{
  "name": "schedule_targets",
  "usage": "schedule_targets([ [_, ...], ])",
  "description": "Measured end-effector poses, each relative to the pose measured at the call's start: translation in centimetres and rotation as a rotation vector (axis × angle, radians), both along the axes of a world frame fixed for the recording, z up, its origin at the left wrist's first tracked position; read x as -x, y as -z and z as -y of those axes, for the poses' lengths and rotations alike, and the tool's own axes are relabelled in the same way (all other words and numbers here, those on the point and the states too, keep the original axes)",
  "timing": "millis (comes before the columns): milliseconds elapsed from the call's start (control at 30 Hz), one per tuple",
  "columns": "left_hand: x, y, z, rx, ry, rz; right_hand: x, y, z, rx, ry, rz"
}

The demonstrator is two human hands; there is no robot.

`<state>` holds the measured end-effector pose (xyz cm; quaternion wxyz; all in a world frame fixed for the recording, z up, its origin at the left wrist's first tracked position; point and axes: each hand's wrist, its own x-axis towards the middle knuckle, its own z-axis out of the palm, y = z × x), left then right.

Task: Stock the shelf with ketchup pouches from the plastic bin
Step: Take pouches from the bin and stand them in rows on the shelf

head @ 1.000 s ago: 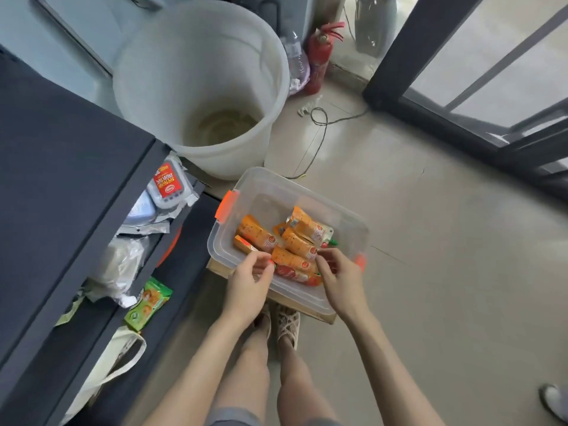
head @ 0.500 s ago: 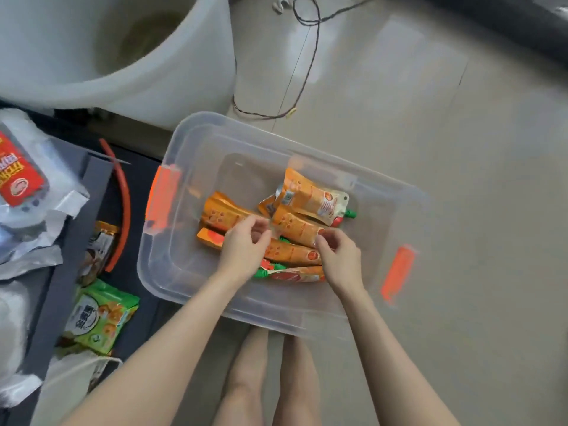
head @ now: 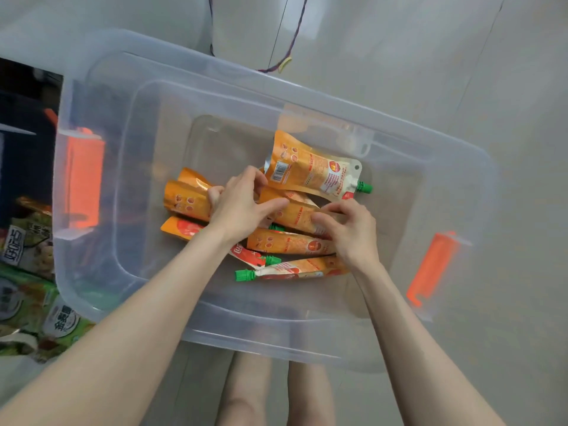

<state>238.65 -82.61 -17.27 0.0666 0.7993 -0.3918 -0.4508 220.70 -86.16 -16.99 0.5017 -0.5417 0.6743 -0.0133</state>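
Observation:
A clear plastic bin (head: 123,192) with orange latches holds several orange ketchup pouches with green caps. Both hands are inside it. My left hand (head: 242,204) curls its fingers round pouches (head: 187,199) at the left of the pile. My right hand (head: 347,232) grips the pouch (head: 295,215) in the middle of the pile, and my left thumb lies across the same pouch. The top pouch (head: 313,173) lies flat with its barcode up, just beyond both hands. Two more pouches (head: 292,269) lie nearest me.
The dark shelf (head: 24,118) is at the left edge, with green snack packets (head: 33,305) on a lower level. A thin cable (head: 285,41) runs over the pale tiled floor beyond the bin. My legs (head: 276,395) are below the bin.
The camera has dropped much closer over the bin. Both hands have moved deeper into the pile and closed on pouches in its middle.

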Motion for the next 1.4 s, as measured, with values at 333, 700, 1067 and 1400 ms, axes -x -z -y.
schedule_targets([
  [333, -2.8, -3.1, -0.1, 0.219, -0.224, -0.249, -1.8, -3.4, -0.7, 0.268, 0.116, 0.031],
  [700, -1.6, -2.6, -4.1, 0.083, -0.087, -0.028, -4.8, -1.3, -3.2, -0.554, 0.843, 0.471],
  [1067, -7.0, -1.7, -1.6, -0.092, 0.682, 0.354, -2.3, -2.6, -2.3, -0.405, 0.566, 0.273],
  [1400, -7.3, -12.0, -3.6, 0.014, 0.333, -0.017, -1.9, -11.1, -3.8, -0.425, 0.461, 0.511],
])
